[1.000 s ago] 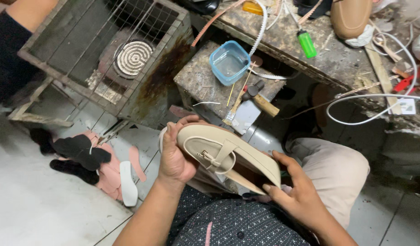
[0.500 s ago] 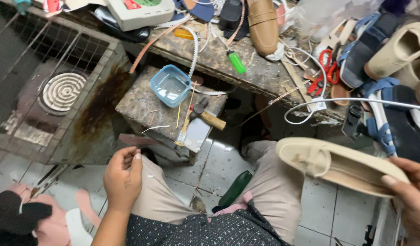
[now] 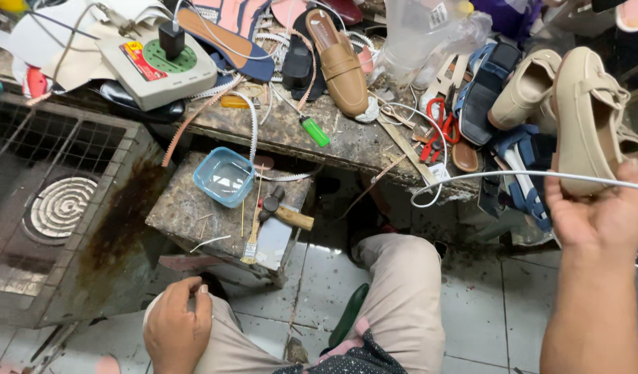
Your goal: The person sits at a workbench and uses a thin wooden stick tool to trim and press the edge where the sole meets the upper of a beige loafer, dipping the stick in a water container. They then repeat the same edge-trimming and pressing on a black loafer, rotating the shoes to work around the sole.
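Cluttered and stained, the counter (image 3: 346, 142) runs across the top of my view, heaped with shoes, insoles and tools, above a pale tiled floor (image 3: 471, 312). To my left sits a wire cage (image 3: 49, 173) with a coiled heating element (image 3: 59, 206) inside. A low stone block (image 3: 187, 208) stands in front of my knees, carrying a blue plastic tub (image 3: 224, 176), a small hammer (image 3: 284, 213) and a brush (image 3: 251, 239). A tan loafer (image 3: 341, 62) lies on the counter near a green lighter (image 3: 315, 131) and red scissors (image 3: 433, 128). My right hand (image 3: 596, 215) is raised at the right, its fingers wrapped around a beige loafer (image 3: 583, 118) held upright beside the shoe pile, a white cable (image 3: 513, 176) crossing in front. My left hand (image 3: 177, 332) rests on my left knee, fingers loosely curled and holding nothing.
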